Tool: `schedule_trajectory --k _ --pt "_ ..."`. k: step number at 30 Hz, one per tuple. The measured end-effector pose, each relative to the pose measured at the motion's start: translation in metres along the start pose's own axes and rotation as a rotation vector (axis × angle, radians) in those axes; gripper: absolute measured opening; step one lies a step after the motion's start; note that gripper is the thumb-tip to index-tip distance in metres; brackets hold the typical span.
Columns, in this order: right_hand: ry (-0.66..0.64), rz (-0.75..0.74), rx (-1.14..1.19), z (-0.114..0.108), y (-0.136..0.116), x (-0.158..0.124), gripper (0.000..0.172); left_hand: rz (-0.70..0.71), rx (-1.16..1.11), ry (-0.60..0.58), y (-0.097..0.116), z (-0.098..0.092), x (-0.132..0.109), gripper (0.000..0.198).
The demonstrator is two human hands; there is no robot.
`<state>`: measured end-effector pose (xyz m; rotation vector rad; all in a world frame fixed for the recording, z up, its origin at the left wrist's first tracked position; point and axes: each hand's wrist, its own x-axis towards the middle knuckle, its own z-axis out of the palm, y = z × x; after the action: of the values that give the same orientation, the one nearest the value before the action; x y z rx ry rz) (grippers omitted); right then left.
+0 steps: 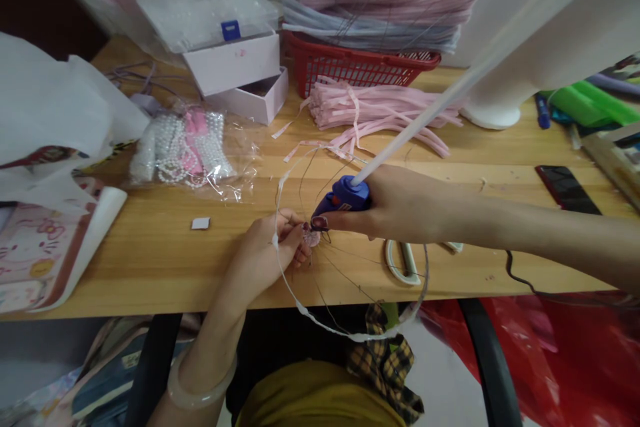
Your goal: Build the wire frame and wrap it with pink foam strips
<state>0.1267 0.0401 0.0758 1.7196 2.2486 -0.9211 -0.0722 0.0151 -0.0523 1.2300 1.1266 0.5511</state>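
My right hand (400,207) is wrapped round a blue hot glue gun (343,197) with a long white glue stick (450,90) rising from its back. Its nozzle points left and down at a small pink piece (313,237) pinched in my left hand (273,250). That hand also holds a wire hoop wrapped in white tape (320,320), with thin wires crossing it; the hoop hangs over the front edge of the wooden table (165,260). A pale bangle (200,393) sits on my left wrist.
Pink fuzzy stems (380,117) lie behind the hoop, with more stacked on a red basket (360,67). A bag of pearl beads (185,147), pink drawer boxes (240,73), a white stand (500,107), a phone (567,188), white-handled scissors (403,263) and a small white square (201,223) share the table.
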Motion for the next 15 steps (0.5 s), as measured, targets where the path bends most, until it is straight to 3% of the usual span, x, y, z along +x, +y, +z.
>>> schedule_trajectory --k 15 --pt "0.058 0.039 -0.032 0.0007 -0.002 -0.001 0.044 -0.007 -0.005 0.006 0.0007 0.0 -0.0001 0.012"
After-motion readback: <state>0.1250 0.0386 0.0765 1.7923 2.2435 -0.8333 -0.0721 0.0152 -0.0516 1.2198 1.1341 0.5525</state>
